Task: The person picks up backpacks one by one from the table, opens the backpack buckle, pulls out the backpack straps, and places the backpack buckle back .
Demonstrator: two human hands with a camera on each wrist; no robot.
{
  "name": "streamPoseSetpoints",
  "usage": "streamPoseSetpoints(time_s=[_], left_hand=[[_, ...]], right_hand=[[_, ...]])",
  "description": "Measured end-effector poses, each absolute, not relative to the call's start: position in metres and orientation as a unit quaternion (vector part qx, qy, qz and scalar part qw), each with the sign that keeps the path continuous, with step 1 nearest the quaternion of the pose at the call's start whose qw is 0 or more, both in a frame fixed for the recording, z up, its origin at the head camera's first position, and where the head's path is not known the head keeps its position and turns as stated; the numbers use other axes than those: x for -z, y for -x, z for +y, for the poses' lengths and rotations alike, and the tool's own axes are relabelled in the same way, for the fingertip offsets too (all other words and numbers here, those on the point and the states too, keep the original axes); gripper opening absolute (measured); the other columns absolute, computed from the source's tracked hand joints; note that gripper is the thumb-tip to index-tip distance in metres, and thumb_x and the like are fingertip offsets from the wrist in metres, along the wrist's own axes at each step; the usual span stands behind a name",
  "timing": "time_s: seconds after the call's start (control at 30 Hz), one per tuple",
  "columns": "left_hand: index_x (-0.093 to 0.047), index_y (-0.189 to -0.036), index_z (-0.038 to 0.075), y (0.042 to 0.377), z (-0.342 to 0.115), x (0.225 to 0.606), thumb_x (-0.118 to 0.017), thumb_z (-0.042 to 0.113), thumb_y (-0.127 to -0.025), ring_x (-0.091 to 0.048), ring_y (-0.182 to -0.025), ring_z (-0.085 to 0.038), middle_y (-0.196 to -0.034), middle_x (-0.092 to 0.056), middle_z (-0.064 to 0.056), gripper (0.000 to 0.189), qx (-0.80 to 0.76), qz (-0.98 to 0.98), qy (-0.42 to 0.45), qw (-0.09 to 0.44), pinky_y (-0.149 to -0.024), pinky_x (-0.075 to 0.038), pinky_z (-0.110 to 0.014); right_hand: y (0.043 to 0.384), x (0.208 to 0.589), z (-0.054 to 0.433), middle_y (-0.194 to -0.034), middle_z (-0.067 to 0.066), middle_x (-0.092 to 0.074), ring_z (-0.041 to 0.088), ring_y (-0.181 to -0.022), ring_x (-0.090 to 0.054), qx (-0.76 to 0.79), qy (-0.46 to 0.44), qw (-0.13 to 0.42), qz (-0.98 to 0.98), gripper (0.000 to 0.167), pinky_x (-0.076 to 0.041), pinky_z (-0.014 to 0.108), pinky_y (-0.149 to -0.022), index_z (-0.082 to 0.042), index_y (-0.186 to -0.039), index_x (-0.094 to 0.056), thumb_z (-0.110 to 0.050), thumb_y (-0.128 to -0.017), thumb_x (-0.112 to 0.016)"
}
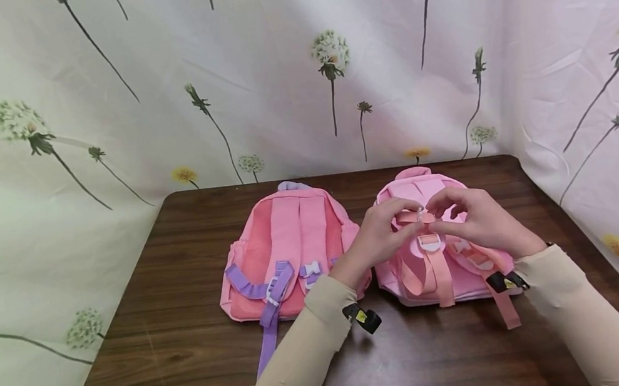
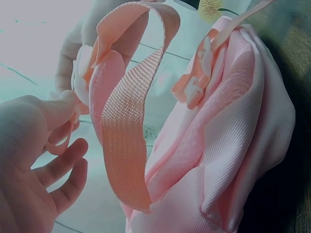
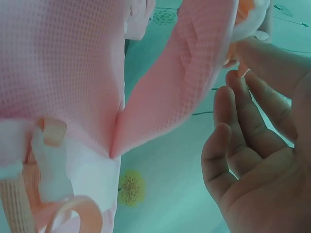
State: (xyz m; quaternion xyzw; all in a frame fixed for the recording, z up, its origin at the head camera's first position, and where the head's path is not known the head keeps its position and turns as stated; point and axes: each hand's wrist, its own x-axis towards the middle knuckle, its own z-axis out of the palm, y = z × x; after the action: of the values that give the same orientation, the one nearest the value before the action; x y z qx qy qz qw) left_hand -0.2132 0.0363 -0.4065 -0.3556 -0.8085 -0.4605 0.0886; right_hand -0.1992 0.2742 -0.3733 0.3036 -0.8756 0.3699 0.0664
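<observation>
A pink backpack [image 1: 458,187] lies on the table with its shoulder straps up. Over it, my left hand [image 1: 384,232] pinches a peach webbing strap [image 2: 129,116] between thumb and index finger, its other fingers spread loosely. My right hand [image 1: 473,220] faces it, thumb and fingertips on the peach strap beside a small white buckle [image 1: 420,214]. The fingers partly hide that buckle. Just below the hands, a white slider [image 1: 430,242] sits on the end of the lifted padded strap [image 3: 189,63], with peach webbing looping down. Another peach strap [image 1: 505,307] trails onto the table.
A second pink backpack [image 1: 251,230] with purple straps [image 1: 269,323] and white buckles lies to the left, close beside the first. Both are on a dark wooden table [image 1: 179,357]. A dandelion-print curtain [image 1: 273,64] hangs behind and along the sides.
</observation>
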Motion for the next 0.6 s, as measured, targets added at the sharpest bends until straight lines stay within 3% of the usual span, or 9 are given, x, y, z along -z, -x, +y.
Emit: streamPoseSetpoints(time_s=[0.2, 0.43, 0.6], left_hand=[[-0.073, -0.121, 0.008, 0.2131, 0.0361, 0.4059, -0.081, 0.015, -0.094, -0.061, -0.096, -0.014, -0.117, -0.075, -0.005, 0.029, 0.46, -0.809, 0.355, 0.09, -0.082, -0.048, -0.017], [-0.074, -0.121, 0.007, 0.2143, 0.0366, 0.4059, -0.081, 0.015, -0.094, -0.063, -0.098, -0.014, -0.114, -0.076, -0.004, 0.029, 0.456, -0.809, 0.358, 0.096, -0.084, -0.048, -0.017], [-0.074, -0.121, 0.007, 0.2146, 0.0367, 0.4053, -0.08, 0.013, -0.094, -0.065, -0.1, -0.014, -0.115, -0.076, -0.005, 0.028, 0.459, -0.808, 0.357, 0.09, -0.086, -0.049, -0.017]], right_hand=[[0.2011, 0.3762, 0.2719, -0.096, -0.008, -0.072, 0.012, -0.088, -0.066, -0.362, -0.304, 0.067, -0.879, 0.03, -0.056, 0.029, -0.074, -0.019, -0.107, -0.074, -0.015, -0.083, -0.092], [0.2024, 0.3767, 0.2785, -0.099, -0.01, -0.073, 0.02, -0.091, -0.068, -0.328, -0.304, 0.056, -0.893, 0.026, -0.055, 0.029, -0.076, -0.02, -0.11, -0.075, -0.016, -0.087, -0.088], [0.2049, 0.3768, 0.2758, -0.097, -0.012, -0.072, 0.012, -0.09, -0.066, -0.321, -0.312, 0.063, -0.892, 0.024, -0.055, 0.029, -0.076, -0.02, -0.107, -0.075, -0.011, -0.088, -0.086]])
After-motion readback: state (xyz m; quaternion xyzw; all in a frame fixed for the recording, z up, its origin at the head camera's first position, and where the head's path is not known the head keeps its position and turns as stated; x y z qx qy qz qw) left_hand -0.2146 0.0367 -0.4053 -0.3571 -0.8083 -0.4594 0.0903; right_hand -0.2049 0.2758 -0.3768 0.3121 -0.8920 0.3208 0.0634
